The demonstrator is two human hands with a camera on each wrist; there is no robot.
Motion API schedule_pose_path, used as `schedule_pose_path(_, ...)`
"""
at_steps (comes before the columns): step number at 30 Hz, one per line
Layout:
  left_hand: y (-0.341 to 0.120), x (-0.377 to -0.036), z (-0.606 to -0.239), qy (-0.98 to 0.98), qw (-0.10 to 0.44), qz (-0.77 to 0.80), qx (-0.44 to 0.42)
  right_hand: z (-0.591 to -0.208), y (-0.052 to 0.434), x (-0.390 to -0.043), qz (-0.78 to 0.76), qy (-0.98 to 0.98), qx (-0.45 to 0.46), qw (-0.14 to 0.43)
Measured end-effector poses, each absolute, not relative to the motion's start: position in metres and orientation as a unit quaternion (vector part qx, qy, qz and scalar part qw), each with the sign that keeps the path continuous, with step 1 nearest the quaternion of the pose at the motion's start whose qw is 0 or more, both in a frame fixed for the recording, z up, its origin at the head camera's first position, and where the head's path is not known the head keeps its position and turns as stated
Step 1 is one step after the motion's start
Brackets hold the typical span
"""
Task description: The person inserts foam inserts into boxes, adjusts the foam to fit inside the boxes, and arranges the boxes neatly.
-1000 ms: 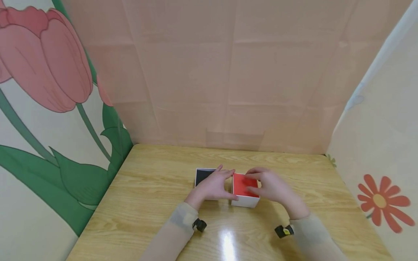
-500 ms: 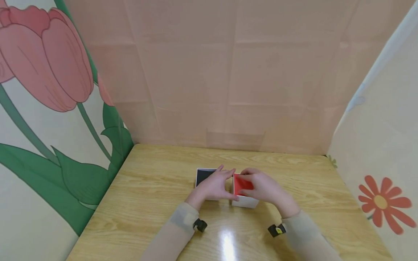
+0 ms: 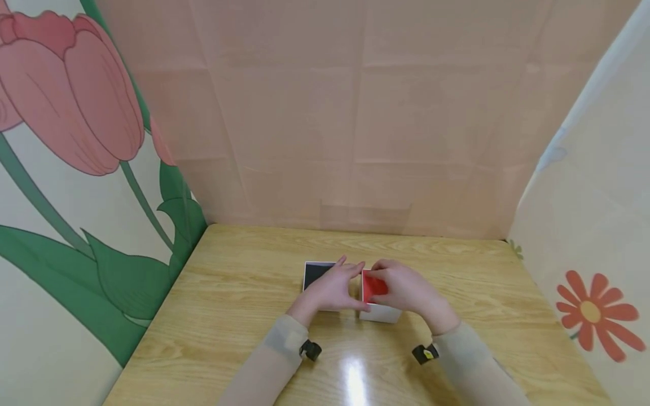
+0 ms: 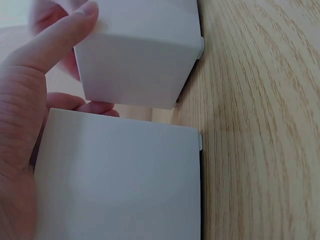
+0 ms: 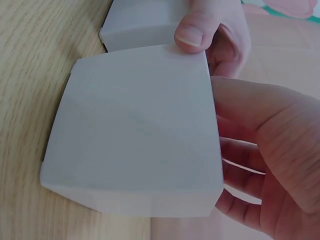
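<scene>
Two white boxes stand side by side on the wooden table. The left box shows black on top, the right box shows red. My left hand lies over the black-topped box with fingers straight, and its thumb presses the red-topped box's near corner. My right hand covers much of the red top. Its fingers curl round that box's upper edge and hold it.
Pink paper panels close off the back, a tulip-print wall the left and a flower-print wall the right. Bare wood lies on all sides of the boxes. Small black devices sit on both sleeved wrists.
My right hand has slid left over the red top and now hides more of it. The left hand and both boxes stay where they were.
</scene>
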State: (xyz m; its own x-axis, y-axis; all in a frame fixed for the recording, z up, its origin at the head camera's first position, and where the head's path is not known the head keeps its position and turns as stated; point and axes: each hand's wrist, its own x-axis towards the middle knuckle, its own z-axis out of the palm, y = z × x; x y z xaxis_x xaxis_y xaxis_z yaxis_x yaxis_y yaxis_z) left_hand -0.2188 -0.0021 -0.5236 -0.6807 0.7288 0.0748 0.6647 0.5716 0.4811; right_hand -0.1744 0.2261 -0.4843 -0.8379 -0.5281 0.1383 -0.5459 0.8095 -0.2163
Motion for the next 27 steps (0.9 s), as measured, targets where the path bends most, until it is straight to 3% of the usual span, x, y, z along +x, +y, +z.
schedule_pose_path(15,-0.0072,-0.2157,-0.5243,0.881,0.071,0.246,0.398,-0.4937,0.2261,-0.1706,0.122,-0.951,0.28,0.054)
schedule_pose_path(27,-0.0118,-0.2132,-0.5245,0.883,0.075,0.24,0.396,-0.4897,0.23,-0.1667,0.15,-0.95,0.271,0.032)
